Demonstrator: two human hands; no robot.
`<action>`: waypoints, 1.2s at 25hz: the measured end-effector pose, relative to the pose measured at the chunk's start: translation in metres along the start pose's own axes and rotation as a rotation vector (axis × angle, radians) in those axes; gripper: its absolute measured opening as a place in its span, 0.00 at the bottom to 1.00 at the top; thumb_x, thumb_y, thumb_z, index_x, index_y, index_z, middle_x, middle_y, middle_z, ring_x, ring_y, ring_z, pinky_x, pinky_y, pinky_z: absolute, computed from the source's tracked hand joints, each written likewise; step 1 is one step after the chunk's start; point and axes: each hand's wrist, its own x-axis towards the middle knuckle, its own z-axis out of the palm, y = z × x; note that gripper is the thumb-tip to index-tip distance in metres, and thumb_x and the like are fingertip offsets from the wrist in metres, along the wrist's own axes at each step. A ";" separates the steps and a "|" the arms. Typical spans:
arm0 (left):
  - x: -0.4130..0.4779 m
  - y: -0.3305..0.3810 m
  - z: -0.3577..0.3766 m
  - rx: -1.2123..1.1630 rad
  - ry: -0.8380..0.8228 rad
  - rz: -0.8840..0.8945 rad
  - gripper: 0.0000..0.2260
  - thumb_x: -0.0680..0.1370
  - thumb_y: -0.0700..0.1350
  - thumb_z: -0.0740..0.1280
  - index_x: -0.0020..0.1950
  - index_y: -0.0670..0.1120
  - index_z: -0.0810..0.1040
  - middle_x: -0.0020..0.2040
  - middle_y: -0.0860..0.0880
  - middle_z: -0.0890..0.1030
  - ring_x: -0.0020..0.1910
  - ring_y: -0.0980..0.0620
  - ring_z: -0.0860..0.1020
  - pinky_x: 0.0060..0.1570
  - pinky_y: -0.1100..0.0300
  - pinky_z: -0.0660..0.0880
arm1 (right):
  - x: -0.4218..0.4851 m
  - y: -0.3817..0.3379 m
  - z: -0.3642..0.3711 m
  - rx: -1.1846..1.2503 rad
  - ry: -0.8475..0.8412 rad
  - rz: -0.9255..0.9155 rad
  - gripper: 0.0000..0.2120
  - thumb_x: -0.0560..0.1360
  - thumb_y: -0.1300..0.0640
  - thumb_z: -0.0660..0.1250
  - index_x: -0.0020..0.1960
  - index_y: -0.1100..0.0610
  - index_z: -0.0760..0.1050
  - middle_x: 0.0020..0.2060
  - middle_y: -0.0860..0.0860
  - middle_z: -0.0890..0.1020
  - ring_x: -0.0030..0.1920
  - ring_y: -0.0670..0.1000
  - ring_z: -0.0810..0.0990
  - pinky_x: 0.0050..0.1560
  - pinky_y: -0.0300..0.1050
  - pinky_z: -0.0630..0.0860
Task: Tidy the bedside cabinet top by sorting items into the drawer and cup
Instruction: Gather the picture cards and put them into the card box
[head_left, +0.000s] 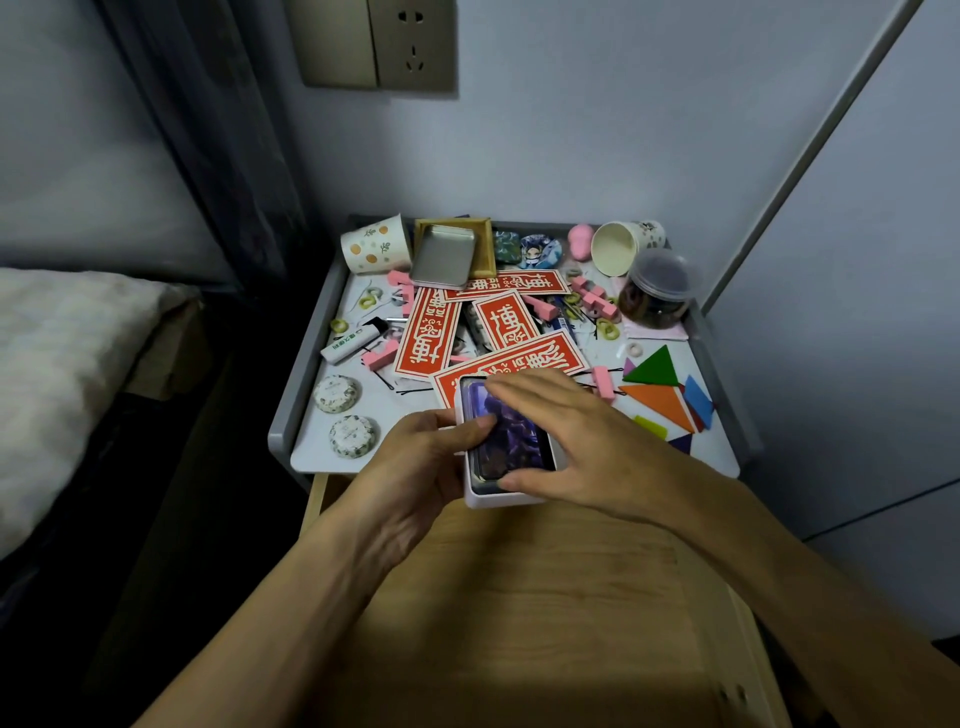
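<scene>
Wooden drawer (519, 597) nearest, pulled out below the cabinet top's (719, 460) front edge; over that edge, a white box (506, 500) with a purple card (514, 439) in it; left hand (415, 460) grip curled round the box's left side, thumb on the card; right hand (571, 441) grip spread, fingers flat on the card, pinching nothing. Best done so: press the card level, hold the box firm, lower it into the drawer clear of the red cards (428, 332).

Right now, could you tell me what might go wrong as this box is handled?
The white box juts past the front edge of the cabinet top, gripped only by the left hand; it could drop. The right hand lies close to the tangram pieces and might sweep them off.
</scene>
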 end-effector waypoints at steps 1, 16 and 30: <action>0.000 0.002 -0.001 0.000 0.006 0.003 0.24 0.73 0.39 0.70 0.65 0.27 0.70 0.57 0.28 0.78 0.46 0.38 0.82 0.44 0.48 0.81 | 0.001 0.000 0.000 0.006 0.001 -0.005 0.40 0.74 0.43 0.69 0.79 0.52 0.54 0.77 0.46 0.59 0.68 0.32 0.47 0.63 0.23 0.41; -0.003 0.059 -0.047 -0.397 0.347 0.207 0.12 0.79 0.37 0.64 0.59 0.33 0.79 0.52 0.36 0.84 0.41 0.44 0.84 0.45 0.48 0.82 | 0.199 0.007 -0.044 -0.166 0.229 0.081 0.13 0.75 0.54 0.70 0.57 0.58 0.80 0.55 0.56 0.81 0.53 0.54 0.80 0.50 0.47 0.76; -0.003 0.062 -0.067 -0.409 0.356 0.198 0.12 0.78 0.37 0.65 0.60 0.34 0.78 0.53 0.36 0.84 0.48 0.40 0.84 0.53 0.44 0.79 | 0.220 0.011 -0.048 -0.633 0.177 0.050 0.10 0.75 0.61 0.64 0.56 0.61 0.74 0.51 0.59 0.80 0.47 0.59 0.79 0.39 0.48 0.69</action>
